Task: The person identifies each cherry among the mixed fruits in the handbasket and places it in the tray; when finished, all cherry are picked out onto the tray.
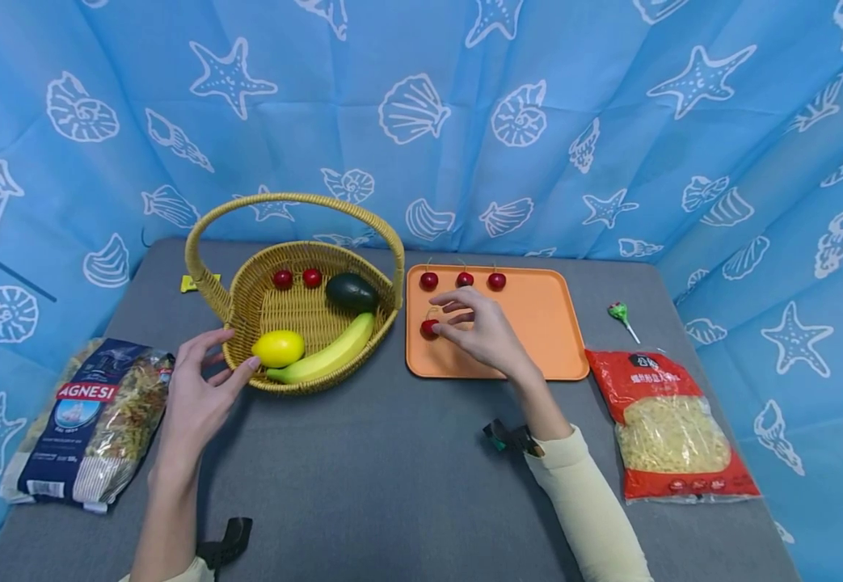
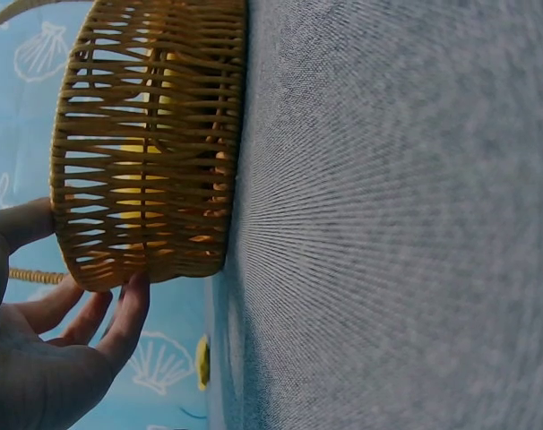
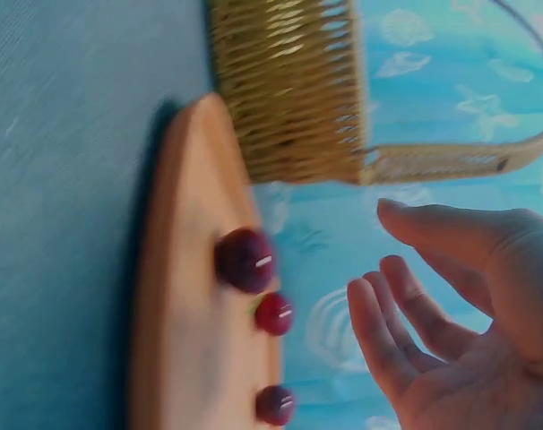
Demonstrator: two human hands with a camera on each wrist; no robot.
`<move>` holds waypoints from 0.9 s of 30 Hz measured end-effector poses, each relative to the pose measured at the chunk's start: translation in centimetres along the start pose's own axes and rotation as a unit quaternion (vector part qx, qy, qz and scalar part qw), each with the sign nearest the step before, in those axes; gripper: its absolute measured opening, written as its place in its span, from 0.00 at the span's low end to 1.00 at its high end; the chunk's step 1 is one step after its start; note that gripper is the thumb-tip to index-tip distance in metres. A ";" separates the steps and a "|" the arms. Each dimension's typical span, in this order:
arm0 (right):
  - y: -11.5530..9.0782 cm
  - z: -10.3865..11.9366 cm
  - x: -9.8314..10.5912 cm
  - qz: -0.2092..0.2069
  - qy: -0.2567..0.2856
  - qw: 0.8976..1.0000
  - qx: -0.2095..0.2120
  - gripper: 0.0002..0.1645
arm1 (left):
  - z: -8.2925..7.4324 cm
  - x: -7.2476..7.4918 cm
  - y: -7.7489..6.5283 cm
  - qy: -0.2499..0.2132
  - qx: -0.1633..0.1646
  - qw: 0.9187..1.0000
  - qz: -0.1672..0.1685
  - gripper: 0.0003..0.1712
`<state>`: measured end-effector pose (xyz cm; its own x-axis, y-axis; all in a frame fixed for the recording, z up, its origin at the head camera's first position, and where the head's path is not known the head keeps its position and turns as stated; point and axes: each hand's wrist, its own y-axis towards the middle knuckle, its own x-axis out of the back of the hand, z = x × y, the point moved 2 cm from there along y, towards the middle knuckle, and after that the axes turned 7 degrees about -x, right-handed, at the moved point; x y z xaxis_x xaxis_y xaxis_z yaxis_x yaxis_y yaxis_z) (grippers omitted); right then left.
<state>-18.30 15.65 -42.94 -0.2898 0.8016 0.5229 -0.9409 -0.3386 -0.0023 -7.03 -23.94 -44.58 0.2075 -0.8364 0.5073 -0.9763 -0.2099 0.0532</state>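
My left hand [image 1: 199, 388] holds the near left side of a wicker basket [image 2: 146, 179], thumb at the rim and fingertips against the outer wall. Inside the basket lie a lemon [image 1: 279, 348], a banana [image 1: 334, 356], an avocado [image 1: 351, 292] and two cherries, one of them the left cherry [image 1: 283, 280]. Over the orange tray [image 1: 537, 323] hovers my right hand [image 3: 469, 305], thumb and fingers apart with nothing between them. Just past its fingertips in the head view sits a single cherry [image 1: 429, 329]; the right wrist view shows this cherry [image 3: 245, 260] on the tray, apart from the fingers.
Three cherries, including the middle cherry [image 1: 465, 280], line the tray's far edge. A pasta bag [image 1: 94, 420] lies at left, a red pasta bag [image 1: 672, 428] at right. A lollipop [image 1: 621, 318] and a yellow-wrapped candy [image 1: 190, 283] lie on the grey table [image 1: 370, 477]. A blue curtain [image 1: 421, 162] hangs behind.
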 end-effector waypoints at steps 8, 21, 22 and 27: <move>-2.1 4.9 0.1 -0.031 0.054 0.995 0.082 0.20 | 0.0 -0.1 0.0 0.004 -0.007 1.000 -0.002 0.38; 2.0 11.1 -6.0 0.059 0.114 0.980 0.153 0.14 | 0.1 -0.1 0.0 0.000 -0.011 1.000 -0.003 0.38; 2.9 11.4 -6.6 0.067 0.111 0.980 0.149 0.14 | 0.1 -0.1 0.0 0.000 -0.012 1.000 -0.003 0.38; 7.4 12.7 -9.5 0.101 0.058 0.987 0.111 0.16 | 0.0 0.0 -0.1 -0.003 -0.007 1.000 -0.002 0.39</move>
<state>-20.26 -0.74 -37.09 -0.4976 0.7537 0.4293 -0.8041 -0.5864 0.0977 -6.97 -23.95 -44.62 0.2117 -0.8383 0.5023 -0.9762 -0.2060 0.0678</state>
